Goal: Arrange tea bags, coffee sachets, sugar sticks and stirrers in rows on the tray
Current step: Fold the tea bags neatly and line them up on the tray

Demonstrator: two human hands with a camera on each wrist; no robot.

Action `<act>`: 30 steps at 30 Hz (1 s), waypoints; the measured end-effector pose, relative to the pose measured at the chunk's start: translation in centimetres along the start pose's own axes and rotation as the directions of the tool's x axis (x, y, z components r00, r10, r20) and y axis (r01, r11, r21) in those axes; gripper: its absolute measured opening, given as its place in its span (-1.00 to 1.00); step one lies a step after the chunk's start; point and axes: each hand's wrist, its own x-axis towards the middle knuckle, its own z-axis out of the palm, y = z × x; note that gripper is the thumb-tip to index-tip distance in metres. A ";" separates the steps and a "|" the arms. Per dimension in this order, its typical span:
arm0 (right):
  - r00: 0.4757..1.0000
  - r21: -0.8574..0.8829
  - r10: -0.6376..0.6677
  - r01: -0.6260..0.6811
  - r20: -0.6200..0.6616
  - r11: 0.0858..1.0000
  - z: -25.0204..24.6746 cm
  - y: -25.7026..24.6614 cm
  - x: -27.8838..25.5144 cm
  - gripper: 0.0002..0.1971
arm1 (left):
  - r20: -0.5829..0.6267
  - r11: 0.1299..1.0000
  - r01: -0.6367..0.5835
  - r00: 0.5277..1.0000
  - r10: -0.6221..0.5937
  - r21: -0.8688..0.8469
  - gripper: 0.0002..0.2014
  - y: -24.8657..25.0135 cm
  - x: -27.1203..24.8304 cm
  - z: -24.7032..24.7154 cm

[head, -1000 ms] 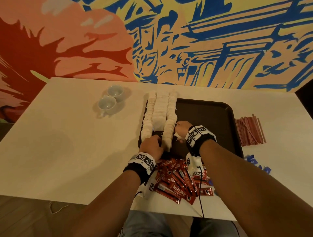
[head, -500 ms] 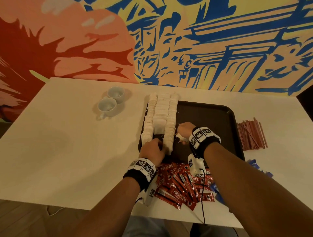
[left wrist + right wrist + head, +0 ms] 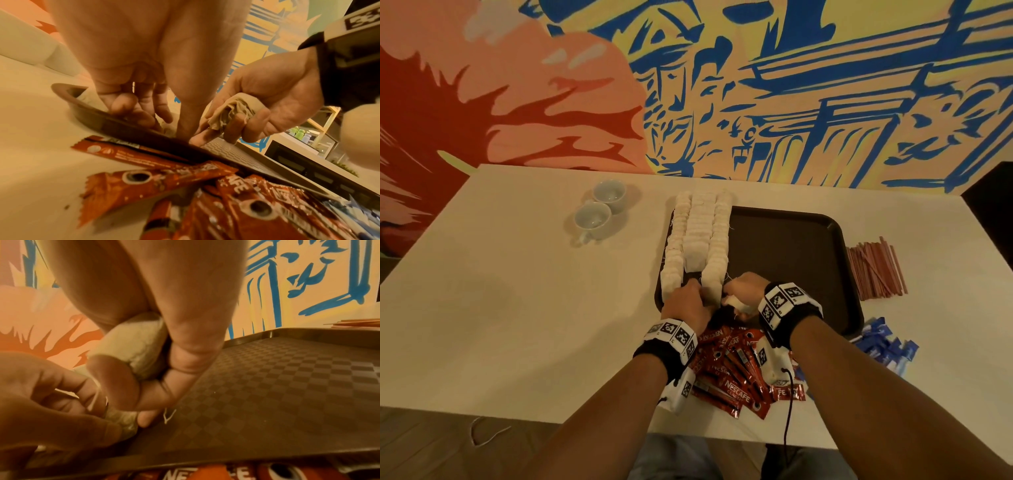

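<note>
Since the earlier frames, both hands are being kept at the near end of the tea bag rows, barely shifted. At centre frame in the head view, the left hand (image 3: 690, 303) is being pressed, fingers curled down, against the near end of the tea bag rows (image 3: 700, 240), which are lying along the left side of the dark tray (image 3: 822, 222). Just right of it, a bunched tea bag (image 3: 236, 108) is being clamped in the curled fingers of the right hand (image 3: 744, 287). Red coffee sachets (image 3: 732, 370) are lying at lower centre, blue sugar sticks (image 3: 887, 344) at lower right, stirrers (image 3: 875, 270) at right, and two cups (image 3: 599, 210) at upper left.
</note>
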 end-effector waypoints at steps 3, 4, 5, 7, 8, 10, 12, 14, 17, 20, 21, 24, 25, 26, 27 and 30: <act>1.000 0.059 -0.006 0.006 -0.012 0.998 0.0 0.5 -0.1 -0.61 | -0.012 1.000 -0.005 1.000 0.005 0.004 -0.65 0.3 0.3 0.0; 1.000 0.070 -0.008 0.010 -0.016 0.997 -0.1 0.7 -0.2 -0.61 | -0.015 1.000 -0.006 1.000 0.006 0.008 -0.66 0.4 0.3 0.0; 1.000 0.071 -0.010 0.011 -0.021 0.997 -0.2 0.8 -0.4 -0.61 | -0.017 1.000 -0.004 1.000 0.004 0.007 -0.66 0.4 0.3 0.0; 0.999 0.062 -0.001 0.003 -0.044 0.998 -0.5 1.1 -0.6 -0.62 | -0.020 1.000 0.010 1.000 -0.010 -0.003 -0.66 0.3 0.1 -0.1; 0.999 0.062 -0.005 0.008 -0.052 0.998 -0.6 1.3 -0.7 -0.63 | -0.021 1.000 0.016 1.000 -0.016 -0.016 -0.63 0.2 0.0 -0.1; 0.998 0.055 -0.013 0.016 -0.055 0.998 -0.9 1.4 -0.8 -0.63 | -0.014 0.998 0.022 1.000 -0.023 -0.057 -0.51 0.0 0.0 -0.2; 0.998 0.008 -0.027 0.027 -0.055 1.000 -0.8 1.0 -1.0 -0.62 | -0.001 0.997 0.010 1.000 -0.010 -0.072 -0.38 -0.1 0.1 -0.3; 0.997 -0.036 -0.057 0.056 -0.055 0.998 -0.4 0.3 -1.2 -0.62 | 0.018 0.998 -0.011 1.000 0.012 -0.058 -0.35 0.2 0.2 -0.7; 0.993 -0.001 -0.101 0.102 -0.060 0.995 0.1 -0.4 -0.9 -0.62 | 0.032 0.999 -0.035 0.999 0.036 -0.029 -0.42 0.5 0.6 -1.0; 0.992 0.045 -0.107 0.110 -0.066 0.993 0.2 -0.8 -0.8 -0.61 | 0.061 0.999 -0.046 0.997 0.047 -0.014 -0.50 1.0 0.7 -1.6; 0.991 -0.002 -0.122 0.123 -0.061 0.992 0.1 -0.8 -1.1 -0.60 | 0.070 0.999 -0.052 0.996 0.053 -0.018 -0.51 1.1 0.7 -1.7; 0.992 0.098 -0.090 0.098 -0.085 0.990 -0.9 -0.7 -2.3 -0.62 | 0.086 0.998 -0.062 0.994 0.062 -0.006 -0.47 1.1 0.7 -2.2; 0.991 0.153 -0.090 0.104 -0.100 0.983 -1.5 -0.7 -2.7 -0.63 | 0.082 0.998 -0.068 0.994 0.068 -0.004 -0.44 1.0 0.7 -2.4; 0.991 0.219 -0.091 0.112 -0.102 0.969 -2.0 -1.0 -3.6 -0.64 | 0.074 0.998 -0.065 0.995 0.066 -0.017 -0.42 1.1 0.5 -2.8; 0.990 0.311 -0.106 0.130 -0.092 0.942 -2.5 -1.2 -4.6 -0.65 | 0.069 0.997 -0.063 0.995 0.067 -0.048 -0.41 1.2 0.3 -3.3; 0.969 0.550 -0.235 0.237 -0.075 0.801 -3.4 -1.6 -7.7 -0.71 | 0.071 0.962 -0.090 0.991 0.111 -0.256 -0.48 2.3 -1.3 -5.4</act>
